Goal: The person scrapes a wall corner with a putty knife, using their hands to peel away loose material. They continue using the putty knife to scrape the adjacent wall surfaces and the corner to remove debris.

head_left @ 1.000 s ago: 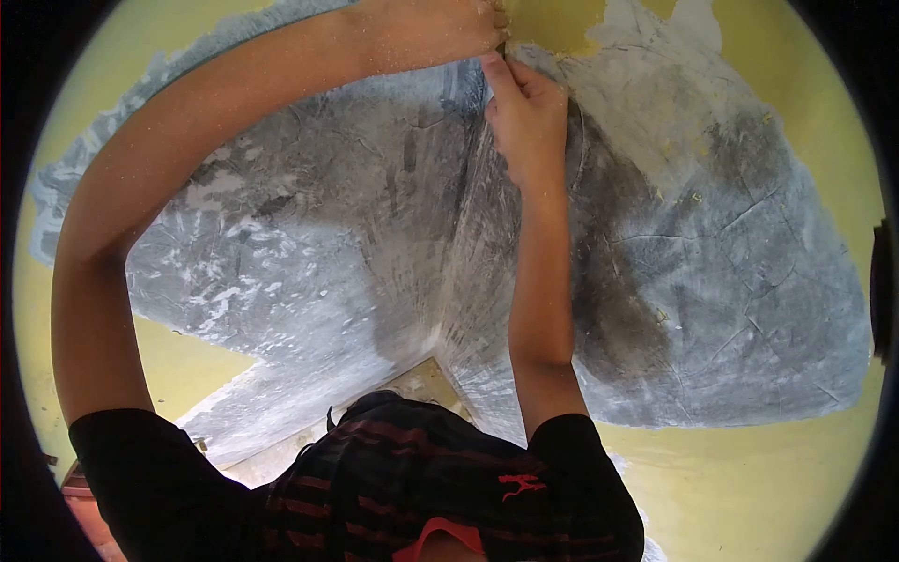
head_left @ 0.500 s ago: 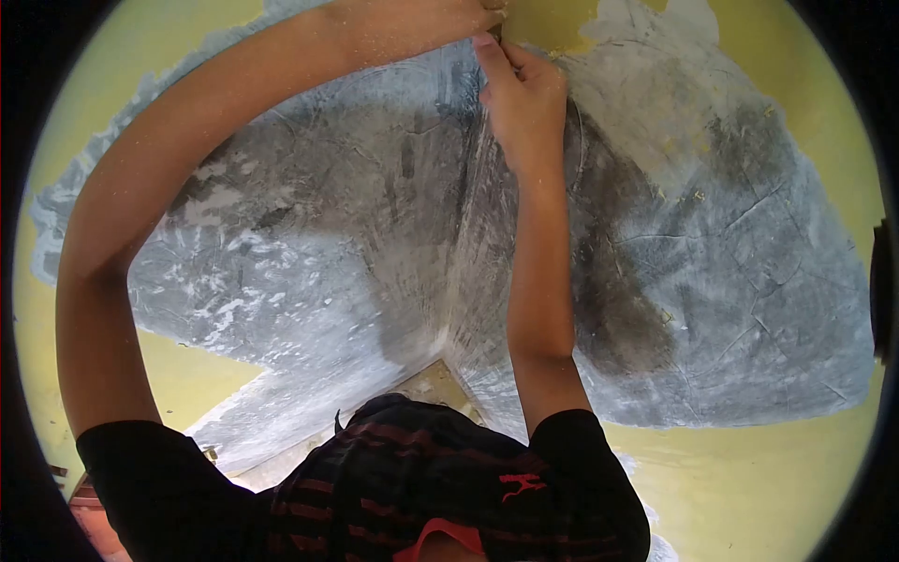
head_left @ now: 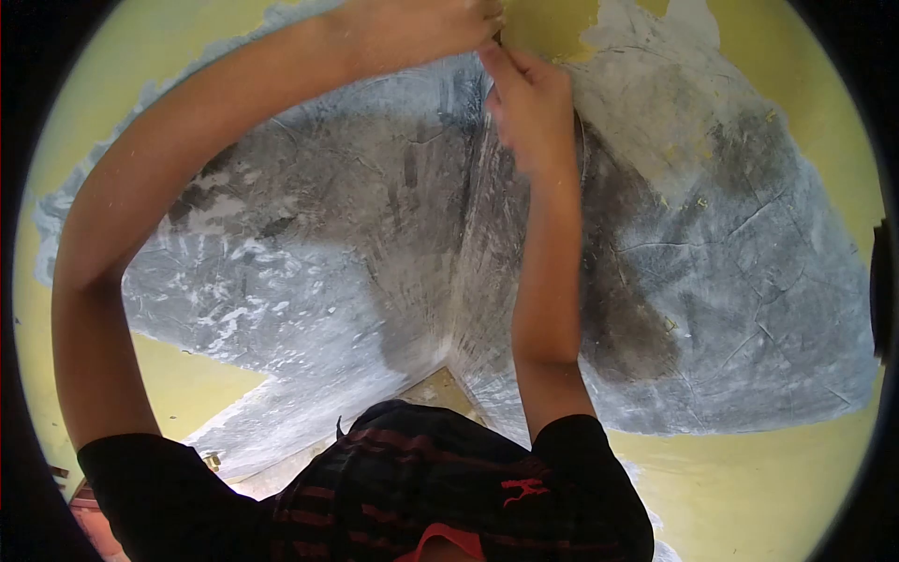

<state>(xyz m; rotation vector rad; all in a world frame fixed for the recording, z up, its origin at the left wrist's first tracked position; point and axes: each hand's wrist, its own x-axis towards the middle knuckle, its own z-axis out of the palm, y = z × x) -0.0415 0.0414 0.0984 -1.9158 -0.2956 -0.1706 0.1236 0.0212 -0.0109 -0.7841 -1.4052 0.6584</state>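
My left hand is at the top edge, curled closed and partly cut off by the frame. Just below and to its right, my right hand is closed, with thumb and forefinger reaching up to the left fist. A small dark sliver of a thing shows between the two hands; its kind is hidden. Both hands are up against the corner of a wall. Around them, yellow paint borders a bared grey wall surface.
The grey wall on the right has cracks and dark damp-looking patches. The corner line runs down to a floor corner. A small brass-coloured fitting is low on the left. My dark shirt fills the bottom middle.
My right hand has shifted slightly right and down, its forearm a little blurred. My left hand stays at the top, close to it. The view has moved very slightly.
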